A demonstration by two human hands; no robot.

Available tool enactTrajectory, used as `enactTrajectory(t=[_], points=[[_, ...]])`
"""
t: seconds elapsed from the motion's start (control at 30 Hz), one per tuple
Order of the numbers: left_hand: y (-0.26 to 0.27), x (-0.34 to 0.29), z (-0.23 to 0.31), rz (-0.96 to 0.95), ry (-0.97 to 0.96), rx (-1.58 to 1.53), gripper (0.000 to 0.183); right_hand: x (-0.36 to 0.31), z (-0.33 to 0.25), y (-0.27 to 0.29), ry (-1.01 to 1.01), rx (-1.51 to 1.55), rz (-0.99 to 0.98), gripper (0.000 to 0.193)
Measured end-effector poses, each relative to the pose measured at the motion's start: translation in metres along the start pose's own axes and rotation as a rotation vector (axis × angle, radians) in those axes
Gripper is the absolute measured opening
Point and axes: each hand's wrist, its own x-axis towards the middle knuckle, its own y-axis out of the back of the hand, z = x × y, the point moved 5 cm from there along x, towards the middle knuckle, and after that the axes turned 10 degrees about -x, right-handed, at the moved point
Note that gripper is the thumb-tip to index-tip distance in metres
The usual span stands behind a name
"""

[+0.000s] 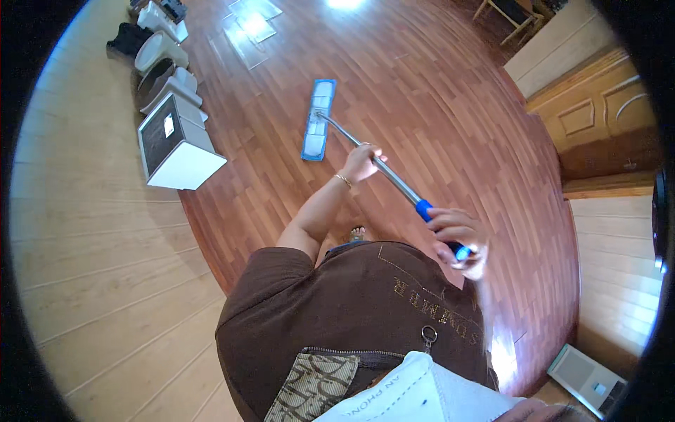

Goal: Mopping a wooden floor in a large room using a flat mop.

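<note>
A flat mop (pixel 319 121) with a long blue-edged head rests on the wooden floor ahead of me. Its metal pole slants from the head back toward my right side. My left hand (pixel 361 162) is wrapped round the pole partway up, a bracelet at its wrist. At the upper end, my right hand (pixel 457 239) closes round the blue and dark grip, whose tip shows past the palm. The fingers of the right hand are slightly blurred.
Along the left wall stand a white appliance with a dark top (pixel 181 144) and several bins (pixel 160 53). A wooden door (pixel 598 112) is at the right, with a chair (pixel 517 17) at the far right. Another white appliance (pixel 587 380) sits at the lower right.
</note>
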Motion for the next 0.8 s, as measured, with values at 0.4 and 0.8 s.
enactTrajectory(t=[0.4, 0.8], points=[[0.066, -0.101, -0.098, 0.410, 0.149, -0.163, 0.029, 0.020, -0.005, -0.070, 0.025, 0.010, -0.444, 0.009], [0.052, -0.139, -0.017, 0.422, 0.082, 0.163, 0.022, 0.004, -0.027, -0.020, -0.067, 0.105, -0.428, 0.008]])
